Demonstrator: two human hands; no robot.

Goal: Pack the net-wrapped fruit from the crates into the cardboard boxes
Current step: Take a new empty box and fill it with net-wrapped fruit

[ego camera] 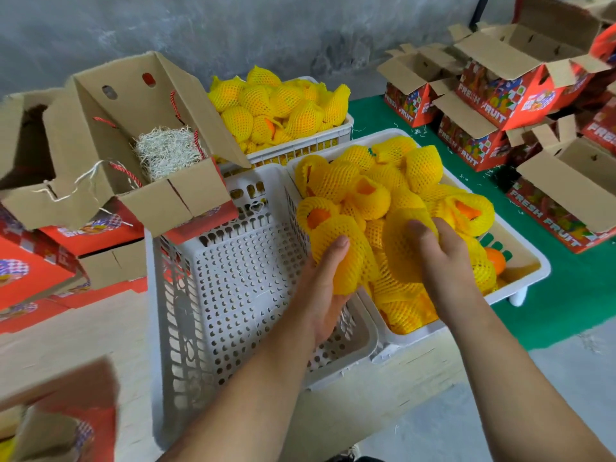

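fruit: round orange fruit in yellow foam net sleeves, soft and ribbed, heaped in the right crate (pixel 520 288); more fill the far crate (pixel 300 145)
crates: white plastic, rectangular; the near crate (pixel 233 278) has perforated walls and floor and holds no fruit
boxes: brown corrugated card inside, red printed outside; the open box (pixel 140 155) at left holds pale shredded paper (pixel 166 151) and has red cord handles; more open boxes (pixel 500 85) stand on the green mat (pixel 566 295) at right
left hand (pixel 320 288): palm up, fingers curled under one wrapped fruit (pixel 346 258) at the right crate's near-left edge, gripping it
right hand (pixel 440 255): fingers bent over another wrapped fruit (pixel 403 248) on the heap, gripping it from above
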